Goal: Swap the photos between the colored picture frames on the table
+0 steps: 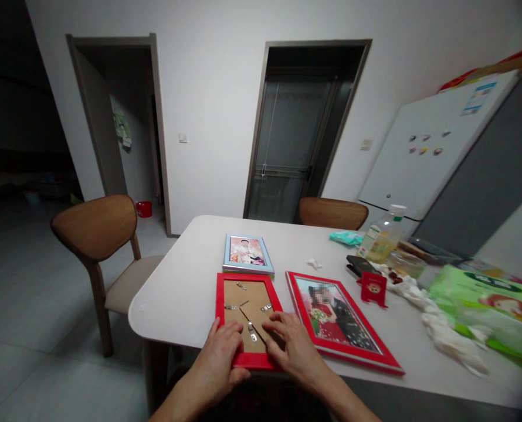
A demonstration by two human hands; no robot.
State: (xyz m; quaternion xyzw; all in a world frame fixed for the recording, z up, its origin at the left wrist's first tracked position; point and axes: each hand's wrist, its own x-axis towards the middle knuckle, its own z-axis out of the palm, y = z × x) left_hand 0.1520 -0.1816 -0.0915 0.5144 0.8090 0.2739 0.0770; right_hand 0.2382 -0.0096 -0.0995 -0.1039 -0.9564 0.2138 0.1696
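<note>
Lying at the table edge (173, 337), the red frame (256, 310) could be tipped by uneven pressing: left hand (219, 354) spread, right hand (294, 346) curled, pinch undeterminable.

Front of the smaller red frame (253, 302) turned down from my sight, lower sides partly under the left hand (219, 354) and right hand (294, 346), heads in the larger red-framed photo (335, 319) pixelated, far chair's (334, 213) seat behind the table (186, 287), green packet (494, 305) cut off rightward, bottle's label (369, 240) unreadably small
</note>
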